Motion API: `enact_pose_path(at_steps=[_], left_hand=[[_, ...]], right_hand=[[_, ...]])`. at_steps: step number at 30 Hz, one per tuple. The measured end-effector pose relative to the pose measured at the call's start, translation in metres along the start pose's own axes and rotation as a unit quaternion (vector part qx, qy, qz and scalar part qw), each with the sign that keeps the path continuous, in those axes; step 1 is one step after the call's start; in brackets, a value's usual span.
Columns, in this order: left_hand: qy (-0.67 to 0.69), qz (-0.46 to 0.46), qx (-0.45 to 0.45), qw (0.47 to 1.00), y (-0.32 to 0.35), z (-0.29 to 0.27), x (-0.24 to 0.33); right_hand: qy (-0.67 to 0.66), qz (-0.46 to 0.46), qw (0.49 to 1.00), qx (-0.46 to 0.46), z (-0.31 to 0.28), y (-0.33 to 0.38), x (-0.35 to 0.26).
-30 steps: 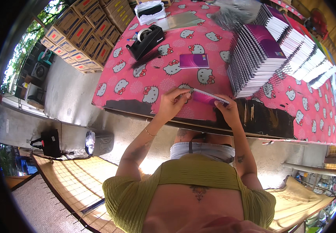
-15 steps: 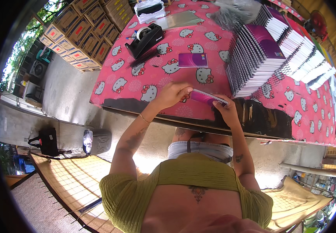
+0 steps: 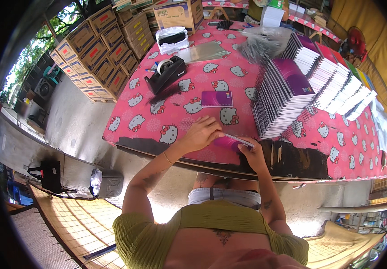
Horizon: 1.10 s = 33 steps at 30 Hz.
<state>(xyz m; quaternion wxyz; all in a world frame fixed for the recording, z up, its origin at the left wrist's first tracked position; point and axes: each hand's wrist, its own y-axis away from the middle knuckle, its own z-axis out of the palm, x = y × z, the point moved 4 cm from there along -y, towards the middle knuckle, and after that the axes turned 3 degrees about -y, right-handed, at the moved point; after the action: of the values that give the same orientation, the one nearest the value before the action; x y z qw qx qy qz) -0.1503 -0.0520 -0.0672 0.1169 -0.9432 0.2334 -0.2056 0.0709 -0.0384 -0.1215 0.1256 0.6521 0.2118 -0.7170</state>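
Between my two hands, at the near edge of the table, is a small purple-covered notebook (image 3: 227, 143) with a row of binding along its far edge. My left hand (image 3: 202, 134) grips its left end, fingers bent over the far corner. At the right end my right hand (image 3: 252, 154) pinches it, thumb on the cover. A similar purple notebook (image 3: 217, 99) lies flat just beyond. Loose black binding coils (image 3: 165, 93) rest to the left, beside a black tape dispenser (image 3: 169, 76). Tall stacks of spiral-bound purple notebooks (image 3: 287, 85) stand to the right.
A pink patterned cloth (image 3: 133, 101) covers the table, its front edge torn to black. Clear plastic sheets (image 3: 204, 51), a white bag (image 3: 172, 39) and a grey plastic bag (image 3: 265, 42) lie farther back. Cardboard boxes (image 3: 92, 56) are piled at the left; a red fan (image 3: 356, 39) stands far right.
The view has tilted up, showing more of the table's far end. Both hands still hold the notebook; my left fingers now reach further over its far corner.
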Motion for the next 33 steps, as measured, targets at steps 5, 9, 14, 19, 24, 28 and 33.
enact_pose_path(at_steps=[5,9,14,19,24,28,33], left_hand=[[-0.219,-0.029,0.116,0.968,0.001,0.001,0.050],[-0.171,-0.035,0.077,0.982,0.051,0.058,0.052],[-0.258,-0.055,0.075,0.962,-0.002,0.004,0.054],[-0.187,-0.021,0.133,0.973,0.012,0.021,0.070],[-0.179,-0.007,0.082,0.980,0.026,0.035,0.077],[-0.194,-0.027,0.095,0.976,-0.010,0.011,0.066],[-0.118,-0.010,0.085,0.989,0.021,0.027,0.083]], right_hand=[[-0.039,0.006,0.996,0.074,0.010,0.011,-0.003],[-0.077,0.002,0.992,0.101,0.012,0.010,-0.017],[-0.087,0.006,0.993,0.081,0.016,0.010,-0.020],[-0.127,-0.008,0.989,0.076,0.005,0.008,-0.010],[-0.086,0.048,0.993,0.065,0.004,0.014,-0.012],[-0.099,0.012,0.994,0.049,0.014,0.011,-0.004],[-0.119,-0.005,0.988,0.094,0.009,0.007,-0.029]])
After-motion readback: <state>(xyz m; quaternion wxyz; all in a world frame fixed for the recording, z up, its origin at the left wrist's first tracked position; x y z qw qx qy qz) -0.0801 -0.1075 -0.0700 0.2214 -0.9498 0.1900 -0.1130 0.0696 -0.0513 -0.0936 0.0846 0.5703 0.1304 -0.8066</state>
